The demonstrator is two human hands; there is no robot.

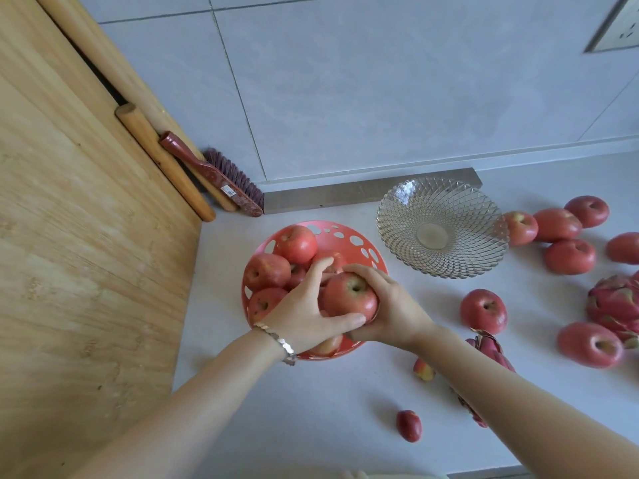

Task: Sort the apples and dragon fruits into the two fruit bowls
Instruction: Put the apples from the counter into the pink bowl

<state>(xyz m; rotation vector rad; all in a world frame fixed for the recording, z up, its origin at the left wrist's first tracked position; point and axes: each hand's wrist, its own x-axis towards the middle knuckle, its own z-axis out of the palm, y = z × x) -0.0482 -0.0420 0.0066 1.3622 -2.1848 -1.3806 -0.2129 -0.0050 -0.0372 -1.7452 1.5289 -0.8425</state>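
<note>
Both forearms are reaching in from the near edge and meeting over the red bowl (345,233). The left hand (304,305), wearing a bracelet (280,340), is spreading its fingers across the fruit, its thumb lying along the near side of one apple (349,295). The right hand (390,312) is curling round that apple's right side, so both hands are clasping it between them. Nearer than the red bowl, to its right, a small red fruit (409,425) and a small yellow-red piece (423,369) are lying on the counter (311,409). A dragon fruit (491,347) is lying right of the red bowl, partly hidden under the right forearm; a second dragon fruit (615,305) and several loose apples (483,311) are lying farther right. The glass bowl (442,229) is standing just right of and beyond the red bowl. A wooden board (86,236) is lying left of it, with a brush (221,181) beyond. The clasped apple is sitting inside the red bowl's rim, on its near right side, above the other apples (266,271) piled there.
</note>
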